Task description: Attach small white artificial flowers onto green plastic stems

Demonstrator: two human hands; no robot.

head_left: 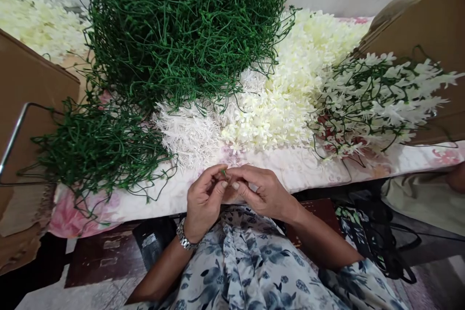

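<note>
The fingers (235, 185) mostly hide a tiny green piece (224, 172). The top edge crops the large, tangled green-stem heap (181, 34).

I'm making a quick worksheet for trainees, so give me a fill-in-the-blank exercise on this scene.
A silver metal wristwatch circles the person's ____ wrist.
The tall, tangled pile of thin, wiry stems is coloured ____.
White star-shaped flowers joined to thin stems lie toward the picture's ____ edge.
Missing words: left; green; right.
</note>
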